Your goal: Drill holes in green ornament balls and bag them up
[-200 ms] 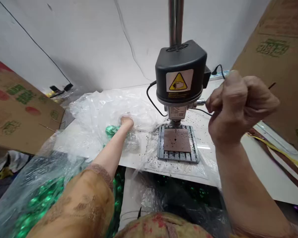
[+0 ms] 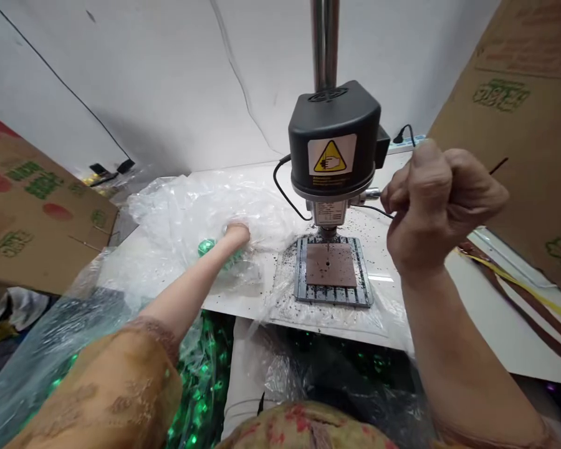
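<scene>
My left hand (image 2: 238, 232) reaches into a clear plastic bag (image 2: 168, 209) on the white table, its fingers hidden from view. Just left of the wrist a shiny green ball (image 2: 206, 247) shows through the plastic, and more green lies below the hand. At the right side of a black drill press (image 2: 334, 140), my right hand (image 2: 434, 199) is closed around its feed handle (image 2: 371, 194), with a thin dark rod end sticking out beyond the knuckles. Under the drill, a brown board (image 2: 331, 265) with a small hole lies on the slotted metal base (image 2: 368, 293).
Dark shavings cover the base and the table (image 2: 240, 304) around it. Cardboard boxes stand at left (image 2: 42, 206) and right (image 2: 518, 131). A power strip (image 2: 404, 145) sits behind the press. Green shiny balls (image 2: 201, 374) in plastic are below the table's front edge.
My left forearm has swung slightly left and lower, the hand staying within the bag. The right hand keeps its grip on the handle. The whole view has shifted a little.
</scene>
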{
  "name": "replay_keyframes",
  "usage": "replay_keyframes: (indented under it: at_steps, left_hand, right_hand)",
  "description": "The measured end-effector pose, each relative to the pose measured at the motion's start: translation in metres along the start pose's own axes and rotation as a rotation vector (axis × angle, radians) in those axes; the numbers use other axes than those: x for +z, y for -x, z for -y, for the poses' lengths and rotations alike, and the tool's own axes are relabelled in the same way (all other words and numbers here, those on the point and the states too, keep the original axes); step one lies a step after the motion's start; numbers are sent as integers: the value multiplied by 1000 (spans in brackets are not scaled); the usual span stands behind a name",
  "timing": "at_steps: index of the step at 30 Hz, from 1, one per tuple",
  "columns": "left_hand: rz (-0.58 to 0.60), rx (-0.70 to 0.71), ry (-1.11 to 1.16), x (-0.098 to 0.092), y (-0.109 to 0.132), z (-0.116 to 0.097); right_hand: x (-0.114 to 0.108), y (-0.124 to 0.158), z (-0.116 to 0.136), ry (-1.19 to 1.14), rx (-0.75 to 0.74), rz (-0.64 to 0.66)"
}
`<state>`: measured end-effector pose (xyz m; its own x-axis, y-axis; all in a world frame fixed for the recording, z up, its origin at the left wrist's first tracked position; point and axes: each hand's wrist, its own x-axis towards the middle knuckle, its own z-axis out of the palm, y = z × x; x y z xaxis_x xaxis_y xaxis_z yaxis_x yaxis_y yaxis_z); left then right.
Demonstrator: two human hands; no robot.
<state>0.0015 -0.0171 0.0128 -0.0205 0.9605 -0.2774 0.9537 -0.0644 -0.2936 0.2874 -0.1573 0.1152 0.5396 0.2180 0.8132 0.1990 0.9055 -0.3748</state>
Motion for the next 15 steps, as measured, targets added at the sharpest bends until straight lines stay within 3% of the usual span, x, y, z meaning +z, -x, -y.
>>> replay_keyframes:
  at_steps: [5,11,15]
  left_hand:
    - [-31,106,-17,-8,35,7]
    - [-172,304,-65,0,59,8]
    - [-367,487,-23,-2,79,0]
  right_hand:
    - [1,0,1,-20,7,-1]
    - [1,0,-1,-32,7,-19]
    - [-1,2,-1,-24,-2,0]
